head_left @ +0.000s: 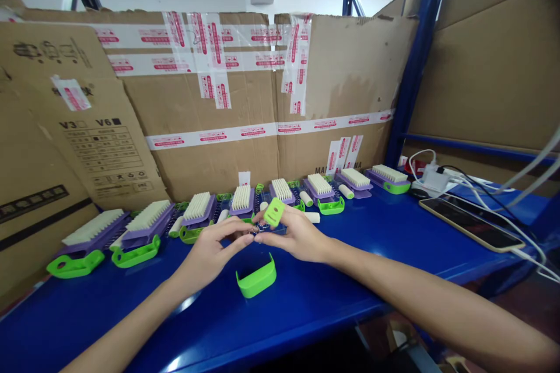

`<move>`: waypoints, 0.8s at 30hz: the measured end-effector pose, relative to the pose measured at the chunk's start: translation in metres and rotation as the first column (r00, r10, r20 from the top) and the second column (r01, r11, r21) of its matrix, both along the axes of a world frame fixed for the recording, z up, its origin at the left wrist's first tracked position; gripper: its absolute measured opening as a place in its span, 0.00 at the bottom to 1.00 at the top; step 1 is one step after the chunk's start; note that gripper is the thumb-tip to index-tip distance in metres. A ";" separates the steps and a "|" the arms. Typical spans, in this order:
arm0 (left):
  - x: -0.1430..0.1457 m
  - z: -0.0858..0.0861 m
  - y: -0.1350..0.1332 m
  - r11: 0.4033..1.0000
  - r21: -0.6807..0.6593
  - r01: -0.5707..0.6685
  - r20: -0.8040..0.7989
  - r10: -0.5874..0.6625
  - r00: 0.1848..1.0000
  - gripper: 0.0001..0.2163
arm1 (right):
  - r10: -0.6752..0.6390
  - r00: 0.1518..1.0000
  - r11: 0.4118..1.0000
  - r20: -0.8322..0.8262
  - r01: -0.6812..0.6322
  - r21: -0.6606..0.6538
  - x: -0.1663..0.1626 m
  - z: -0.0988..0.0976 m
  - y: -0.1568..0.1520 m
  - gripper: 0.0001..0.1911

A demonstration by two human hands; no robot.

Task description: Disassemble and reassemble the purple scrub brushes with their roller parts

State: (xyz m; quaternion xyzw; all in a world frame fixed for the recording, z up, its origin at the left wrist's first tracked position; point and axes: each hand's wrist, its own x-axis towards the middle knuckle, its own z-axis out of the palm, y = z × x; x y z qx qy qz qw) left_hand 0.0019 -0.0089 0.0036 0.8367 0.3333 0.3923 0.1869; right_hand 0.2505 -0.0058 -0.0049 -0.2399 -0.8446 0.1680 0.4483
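My left hand point(214, 247) and my right hand point(304, 234) meet above the blue table, their fingers pinched close together. Between the fingertips is a small, shiny metal piece point(257, 228), too small and blurred to name. A flat light-green plastic piece point(274, 213) with holes stands up at the fingers of my right hand, which grips it. Just below both hands, a curved green plastic cover point(258, 277) lies on the table, touched by neither. Behind them is a purple brush part point(242, 200) with cream bristles.
Several bristled purple brush parts point(146, 218) with green pieces and cream rollers point(306, 198) line the back of the blue table point(210, 326). Taped cardboard point(210, 111) stands behind them. At the right lie a phone point(470, 222), a white charger point(434, 179) and cables.
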 end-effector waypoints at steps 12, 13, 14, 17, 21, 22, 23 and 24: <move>-0.008 -0.006 0.007 0.998 -0.033 -0.059 -0.106 0.055 0.993 0.16 | -0.334 0.937 0.940 -0.102 0.339 0.043 0.040 0.020 0.033 0.11; -0.009 -0.006 0.007 0.998 -0.022 -0.062 -0.118 0.059 0.991 0.16 | -0.417 0.904 0.905 -0.101 0.422 0.043 0.051 0.023 0.041 0.12; -0.009 -0.006 0.008 0.998 -0.014 -0.063 -0.126 0.060 0.990 0.15 | -0.499 0.862 0.863 -0.091 0.503 0.041 0.063 0.025 0.050 0.13; -0.010 -0.005 0.008 0.998 0.006 -0.063 -0.140 0.063 0.988 0.15 | -0.725 0.681 0.683 -0.101 0.730 0.026 0.103 0.030 0.072 0.18; -0.010 -0.005 0.007 0.997 0.037 -0.068 -0.161 0.073 0.984 0.14 | -0.869 0.482 0.480 -0.111 0.876 0.044 0.151 0.030 0.087 0.22; -0.010 -0.005 0.007 0.996 0.046 -0.070 -0.167 0.077 0.983 0.14 | -0.903 0.417 0.416 -0.104 0.909 0.033 0.160 0.029 0.089 0.22; -0.010 -0.004 0.007 0.996 0.053 -0.071 -0.173 0.080 0.982 0.14 | -0.929 0.359 0.359 -0.086 0.933 0.021 0.169 0.028 0.090 0.23; -0.010 -0.004 0.007 0.996 0.061 -0.072 -0.176 0.081 0.981 0.14 | -0.950 0.308 0.308 -0.057 0.951 0.008 0.176 0.026 0.091 0.24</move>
